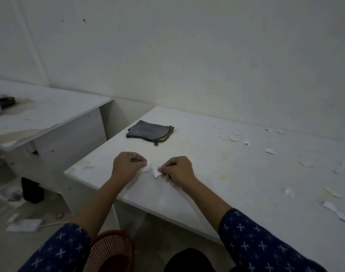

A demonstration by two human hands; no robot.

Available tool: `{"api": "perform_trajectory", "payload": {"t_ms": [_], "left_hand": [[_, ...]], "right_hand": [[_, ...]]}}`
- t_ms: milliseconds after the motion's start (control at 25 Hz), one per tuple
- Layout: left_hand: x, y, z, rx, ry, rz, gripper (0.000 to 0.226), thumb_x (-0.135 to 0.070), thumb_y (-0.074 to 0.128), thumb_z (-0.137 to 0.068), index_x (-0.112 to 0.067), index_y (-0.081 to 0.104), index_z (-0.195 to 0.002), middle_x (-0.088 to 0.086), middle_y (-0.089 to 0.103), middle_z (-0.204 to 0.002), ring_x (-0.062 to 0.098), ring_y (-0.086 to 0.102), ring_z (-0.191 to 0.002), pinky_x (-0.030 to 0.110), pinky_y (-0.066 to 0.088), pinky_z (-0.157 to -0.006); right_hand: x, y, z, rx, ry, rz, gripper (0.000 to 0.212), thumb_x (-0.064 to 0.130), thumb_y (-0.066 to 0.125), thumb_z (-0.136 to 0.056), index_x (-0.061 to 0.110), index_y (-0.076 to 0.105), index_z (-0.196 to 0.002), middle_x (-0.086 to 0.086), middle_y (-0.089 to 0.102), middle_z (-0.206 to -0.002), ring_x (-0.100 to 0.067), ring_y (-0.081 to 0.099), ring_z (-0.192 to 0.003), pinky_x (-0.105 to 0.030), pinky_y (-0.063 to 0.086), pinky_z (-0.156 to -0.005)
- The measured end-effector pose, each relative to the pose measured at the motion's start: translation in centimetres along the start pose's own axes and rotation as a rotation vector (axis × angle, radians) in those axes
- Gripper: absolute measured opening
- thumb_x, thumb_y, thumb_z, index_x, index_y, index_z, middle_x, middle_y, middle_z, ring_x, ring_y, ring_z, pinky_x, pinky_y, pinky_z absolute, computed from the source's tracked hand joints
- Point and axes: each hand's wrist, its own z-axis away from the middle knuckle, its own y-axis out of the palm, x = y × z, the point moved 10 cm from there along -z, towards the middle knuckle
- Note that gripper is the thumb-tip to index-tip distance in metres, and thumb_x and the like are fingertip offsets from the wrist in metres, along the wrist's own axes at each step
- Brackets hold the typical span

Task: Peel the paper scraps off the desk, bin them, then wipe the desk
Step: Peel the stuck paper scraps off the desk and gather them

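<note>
- head view: the left hand (126,163) is low over the near-left part of the white tabletop (207,185), its fingers (140,160) curled and pinching a small white paper scrap (147,168).
- the right hand (177,169), just beside it, pinches a second scrap (157,173) with curled fingers.
- loose scraps (269,151) lie scattered over the tabletop's right side.
- a folded grey cloth (150,132) lies near the far-left corner, apart from both hands.
- a red basket (111,250) stands on the floor below the near edge.
</note>
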Motion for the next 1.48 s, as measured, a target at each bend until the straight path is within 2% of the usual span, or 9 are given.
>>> {"api": "perform_trajectory", "payload": {"t_ms": [120,360,440,560,760,960,1160,1320,1480], "left_hand": [[0.4,0.1,0.4,-0.076,0.012,-0.034,0.006,-0.017,0.07,-0.079,-0.015,0.073,-0.083,0.006,0.072,-0.096,0.01,0.058,-0.079,0.02,0.041,-0.075],[-3.9,1.8,1.9,-0.165,0.254,-0.209,0.029,-0.021,0.06,-0.087,-0.016,0.063,-0.115,0.007,0.058,-0.13,0.026,0.049,-0.123,0.039,0.034,-0.103],[-6.3,4.8,2.8,-0.073,0.347,-0.208,0.034,-0.022,0.057,-0.089,-0.017,0.057,-0.123,0.006,0.051,-0.138,0.026,0.04,-0.133,0.042,0.031,-0.106],[-10.0,11.1,4.5,0.118,0.441,-0.204,0.044,-0.029,0.05,-0.092,-0.021,0.046,-0.134,0.003,0.038,-0.148,0.021,0.023,-0.142,0.042,0.023,-0.11],[-17.1,22.9,8.6,0.419,0.569,-0.226,0.054,-0.039,0.043,-0.094,-0.023,0.029,-0.144,0.0,0.025,-0.154,0.017,0.009,-0.145,0.041,0.017,-0.113],[-23.3,30.2,11.8,0.54,0.654,-0.193,0.051,-0.036,0.046,-0.093,-0.022,0.036,-0.141,0.002,0.035,-0.149,0.02,0.025,-0.141,0.038,0.024,-0.112],[-25.8,33.2,12.0,0.545,0.66,-0.132,0.041,-0.027,0.052,-0.09,-0.021,0.049,-0.131,0.003,0.056,-0.129,0.023,0.045,-0.121,0.037,0.038,-0.1],[-26.8,33.7,11.8,0.527,0.683,-0.145,0.028,-0.012,0.055,-0.086,-0.021,0.064,-0.111,0.001,0.061,-0.102,0.02,0.049,-0.101,0.034,0.042,-0.087],[-27.1,33.0,11.3,0.506,0.609,-0.015,0.021,0.0,0.057,-0.077,-0.017,0.069,-0.081,-0.002,0.06,-0.076,0.011,0.056,-0.071,0.032,0.051,-0.072]], "right_hand": [[0.7,0.1,0.3,-0.115,-0.121,0.187,0.011,0.014,0.075,-0.073,0.004,0.071,-0.07,0.004,0.062,-0.063,-0.002,0.051,-0.054,-0.011,0.04,-0.056],[1.6,-2.6,2.5,-0.186,-0.25,0.251,0.023,0.002,0.053,-0.082,0.009,0.071,-0.095,-0.006,0.069,-0.091,-0.012,0.058,-0.079,-0.02,0.044,-0.074],[1.6,-5.4,3.8,-0.221,-0.297,0.382,0.027,0.008,0.052,-0.087,0.01,0.064,-0.111,-0.007,0.066,-0.11,-0.018,0.058,-0.101,-0.025,0.043,-0.09],[-0.6,-10.0,5.9,-0.195,-0.206,0.753,0.045,0.022,0.041,-0.097,0.011,0.038,-0.14,-0.007,0.042,-0.146,-0.022,0.035,-0.136,-0.032,0.025,-0.112],[-6.4,-20.5,10.5,-0.256,0.021,0.95,0.056,0.028,0.031,-0.101,0.009,0.012,-0.15,-0.009,0.013,-0.159,-0.021,0.009,-0.147,-0.035,0.01,-0.119],[-10.1,-30.2,14.7,-0.401,0.142,0.917,0.051,0.018,0.032,-0.1,0.009,0.018,-0.149,-0.008,0.019,-0.157,-0.021,0.014,-0.146,-0.033,0.014,-0.117],[-11.4,-36.9,17.1,-0.542,0.117,0.787,0.043,0.004,0.042,-0.095,0.008,0.044,-0.137,-0.01,0.053,-0.137,-0.024,0.043,-0.128,-0.027,0.031,-0.105],[-12.0,-38.7,16.3,-0.518,0.076,0.678,0.031,0.002,0.049,-0.091,0.006,0.063,-0.118,-0.012,0.065,-0.12,-0.025,0.057,-0.113,-0.027,0.038,-0.098],[-13.2,-37.8,14.2,-0.364,0.101,0.755,0.027,0.014,0.056,-0.09,0.008,0.065,-0.114,-0.011,0.064,-0.11,-0.024,0.056,-0.105,-0.027,0.04,-0.09]]}}
